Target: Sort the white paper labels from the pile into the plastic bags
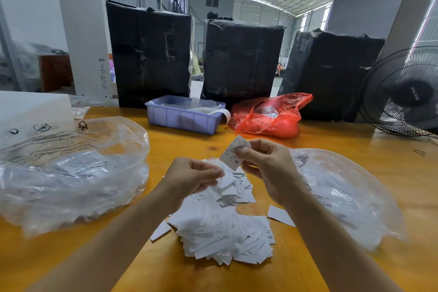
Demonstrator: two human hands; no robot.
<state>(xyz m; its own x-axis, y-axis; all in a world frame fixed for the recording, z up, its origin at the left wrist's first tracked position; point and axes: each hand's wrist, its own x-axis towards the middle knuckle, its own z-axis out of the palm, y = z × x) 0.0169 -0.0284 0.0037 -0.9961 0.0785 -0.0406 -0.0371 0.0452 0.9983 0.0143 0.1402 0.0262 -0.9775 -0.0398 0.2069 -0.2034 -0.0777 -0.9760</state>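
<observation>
So I had my right hand (263, 163) pinching one small white printed paper label (233, 153) up above the loose pile of white paper labels (222, 225) on the yellow-orange wooden table (237, 275), thumb and fingers closed on its edge, and I think there was an M printed near the bottom corner. My left hand (193, 178) was curled over the far end of the pile, fingertips closed on what looked like another slip or two, though I couldn't really tell how many. The crumpled clear plastic bag on the left (71, 173) and the clear plastic bag on the right (343, 197) sat either side of the pile, both already holding labels. Biggest risk as I saw it: mixing sizes, since XS and XL slips lay right there in the same heap and the print was tiny. Second worry was two labels sticking together and going in as one. Also the black pedestal fan (403, 92) stood at the right end of the table; if it was running, light paper like this could scatter, and the floppy bag mouths didn't look easy to drop into cleanly.
</observation>
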